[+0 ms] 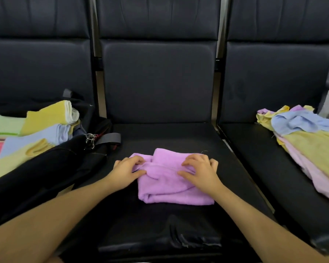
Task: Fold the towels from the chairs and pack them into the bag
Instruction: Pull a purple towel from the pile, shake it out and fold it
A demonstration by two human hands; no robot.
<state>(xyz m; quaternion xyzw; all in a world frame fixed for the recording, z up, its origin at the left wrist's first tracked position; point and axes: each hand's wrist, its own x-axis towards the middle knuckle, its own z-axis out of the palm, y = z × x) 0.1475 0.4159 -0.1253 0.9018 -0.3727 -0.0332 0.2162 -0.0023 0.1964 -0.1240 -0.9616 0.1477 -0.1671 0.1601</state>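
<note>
A: What are you working on, and where?

B: Three dark padded chairs stand in a row, all with upright backrests. I'm at the middle chair seat [160, 135], black and worn at its near edge. A pale strip of wall shows at the far right.

A: And the towel?

B: One lilac terry towel [171, 183], partly folded, lies on the middle seat, near me. My left hand [126, 172] pinches its left edge between thumb and curled fingers. My right hand [199, 171] rests on top of its right side, fingers bent and pressing into the cloth; I can't tell whether they actually grip a fold.

A: How many others?

B: On the left chair sits one open black fabric bag [46, 168] with a grey strap and metal rings. In it I count about six folded towels [46, 126]: yellow, pale blue, green, pink. On the right chair seat [254, 149] is one loose heap of unfolded towels [308, 137], blue, yellow, pink and lilac; how many I cannot tell.
</note>
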